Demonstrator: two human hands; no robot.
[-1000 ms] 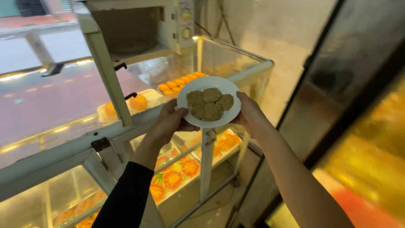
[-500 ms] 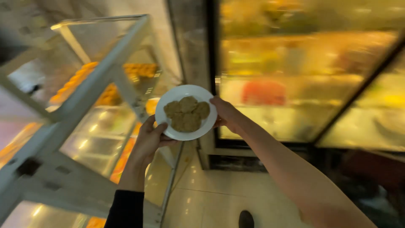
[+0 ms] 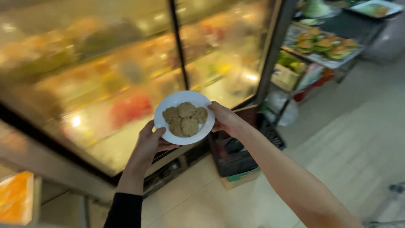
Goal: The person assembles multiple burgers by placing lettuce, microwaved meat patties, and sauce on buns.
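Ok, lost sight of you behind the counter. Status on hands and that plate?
Left hand and right hand both gripping the white plate. Four brown patties on it, level. Glass-door fridge right ahead, doors shut.

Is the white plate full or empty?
Full: the plate carries four brown patties, held level between the left hand and right hand.

Packages are few and blurred: an orange rectangular box [image 3: 16,197] sits at the lower left edge, a flat brown-and-green carton [image 3: 238,179] lies on the floor below centre, and a pale green-printed box [image 3: 284,77] stands on the shelf rack at upper right.
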